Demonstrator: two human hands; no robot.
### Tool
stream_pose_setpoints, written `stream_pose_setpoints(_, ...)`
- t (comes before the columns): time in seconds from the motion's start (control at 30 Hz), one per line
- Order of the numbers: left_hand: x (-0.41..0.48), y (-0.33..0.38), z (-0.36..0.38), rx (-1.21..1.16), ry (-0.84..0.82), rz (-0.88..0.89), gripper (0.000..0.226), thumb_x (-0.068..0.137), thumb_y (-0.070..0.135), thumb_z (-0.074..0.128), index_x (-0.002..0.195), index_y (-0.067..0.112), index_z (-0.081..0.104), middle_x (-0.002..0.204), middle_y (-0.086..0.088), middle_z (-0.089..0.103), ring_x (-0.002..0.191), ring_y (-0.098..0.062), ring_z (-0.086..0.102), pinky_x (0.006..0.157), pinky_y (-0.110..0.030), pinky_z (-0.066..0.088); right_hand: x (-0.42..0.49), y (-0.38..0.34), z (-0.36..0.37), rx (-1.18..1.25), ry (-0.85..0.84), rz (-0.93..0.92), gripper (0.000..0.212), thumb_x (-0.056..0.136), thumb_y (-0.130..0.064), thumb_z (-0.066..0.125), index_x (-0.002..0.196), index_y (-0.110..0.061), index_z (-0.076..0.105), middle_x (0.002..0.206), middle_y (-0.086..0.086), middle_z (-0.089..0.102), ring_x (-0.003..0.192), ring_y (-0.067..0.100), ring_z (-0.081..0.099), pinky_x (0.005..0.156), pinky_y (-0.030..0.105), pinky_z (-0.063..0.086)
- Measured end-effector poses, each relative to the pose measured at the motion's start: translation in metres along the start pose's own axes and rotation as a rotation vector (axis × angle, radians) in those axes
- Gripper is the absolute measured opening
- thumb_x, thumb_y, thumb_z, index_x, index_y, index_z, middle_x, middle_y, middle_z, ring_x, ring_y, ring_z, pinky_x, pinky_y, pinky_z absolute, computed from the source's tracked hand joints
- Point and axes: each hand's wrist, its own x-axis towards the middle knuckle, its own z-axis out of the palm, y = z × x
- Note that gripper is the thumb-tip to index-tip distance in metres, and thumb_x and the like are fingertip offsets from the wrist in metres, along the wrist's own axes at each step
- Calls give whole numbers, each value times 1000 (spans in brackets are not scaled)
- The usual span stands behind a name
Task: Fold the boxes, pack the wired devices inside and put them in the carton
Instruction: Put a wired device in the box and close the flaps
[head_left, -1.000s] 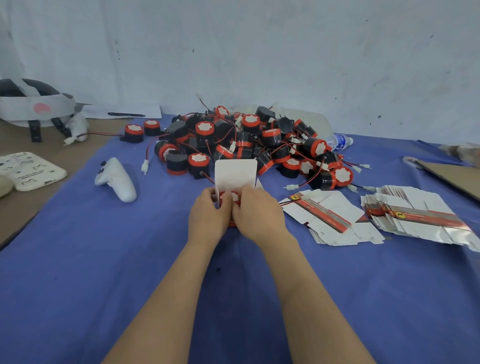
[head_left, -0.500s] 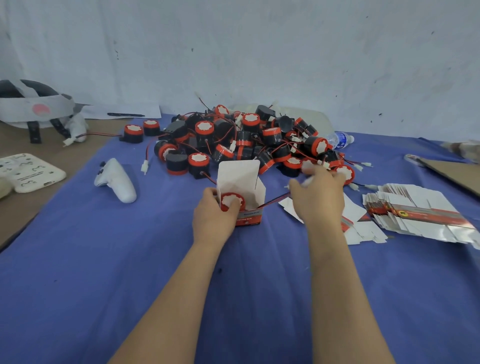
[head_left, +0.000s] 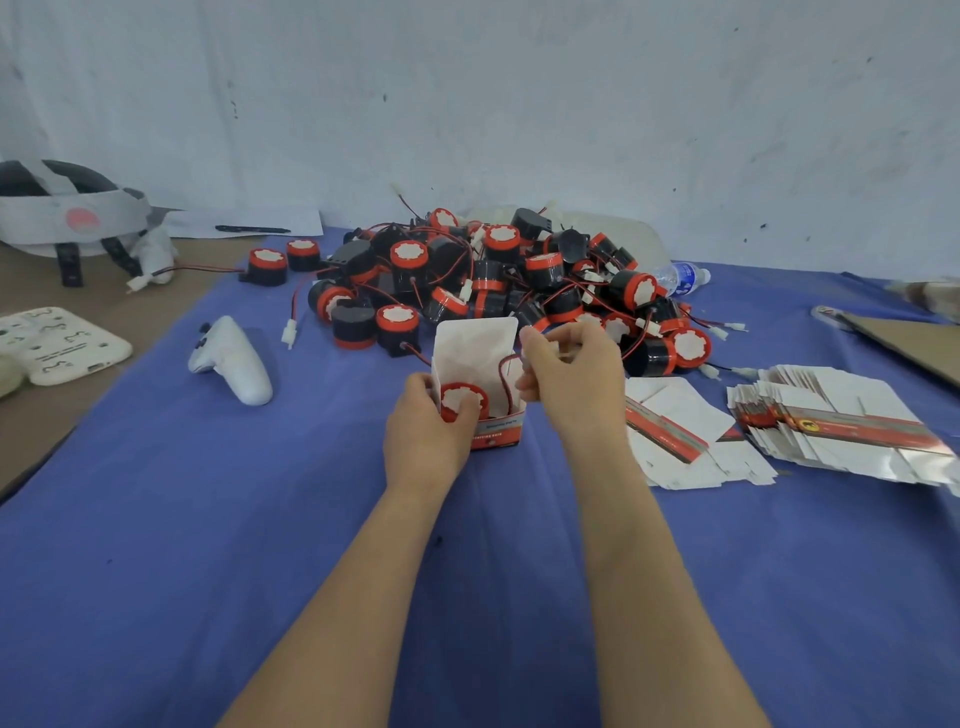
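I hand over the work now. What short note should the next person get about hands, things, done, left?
Left hand grips the open box, one device inside.
Right hand pinches the device's red wire above the box.
Done: box folded, device in.
Left: tuck wire, close lid, put box in carton, not clearly in view; then the pile of devices and the flat boxes.

Left hand (head_left: 423, 436) curled gripping, right hand (head_left: 571, 379) raised — fingers (head_left: 537, 345) pinching

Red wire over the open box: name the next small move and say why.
Probably tuck the red wire down into the box beside the device. The right hand pinches its loop above the opening, the left hand holds the box, and the lid flap stands open.
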Motion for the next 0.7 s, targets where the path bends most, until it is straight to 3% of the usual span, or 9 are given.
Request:
stream_pose_setpoints(0.1,0,-1,0,20,2,3,27,91,36,60,102,25,38,98,6,52,89,-17,55,71,-32,48,-3,5,16,-5,169,-134,11,90,-24,64,85,-19,57,73,-3,64,65,8,62,59,15,48)
stream_pose_setpoints(0.17,0,-1,0,18,5,12,26,90,35,60,101,24,39,97,6,54,88,-18,57,69,-33,48,-4,8,23,15,176,-200,8,90,-21,64,84,-23,60,75,-5,64,70,9,60,60,12,45)
stream_pose_setpoints(0.23,0,0,0,11,10,13,24,90,33,60,99,23,40,93,5,55,86,-19,58,69,-35,50,-6,12,30,-4,84,-222,7,92,-19,61,91,-24,65,83,-3,67,75,12,62,63,12,46)
stream_pose_setpoints(0.37,-1,0,0,-17,9,-15,23,89,29,61,97,24,41,81,10,51,83,-20,58,69,-36,49,-9,19,37,-244,-119,-227,30,96,-9,49,121,-14,65,102,-3,62,76,-1,54,64,-3,37)
stream_pose_setpoints(0.53,-1,1,-1,-7,-3,2,27,89,34,62,100,24,40,94,5,56,88,-21,59,75,-41,52,-6,18,29,-589,-172,-203,27,94,-4,46,111,-5,67,116,10,60,97,24,58,74,25,44)
stream_pose_setpoints(0.7,-4,1,-3,-10,3,11,25,88,34,61,101,25,41,97,4,59,89,-21,61,76,-43,53,-3,16,23,-756,-244,-171,29,93,-3,46,107,-7,70,116,11,42,85,26,54,70,27,43)
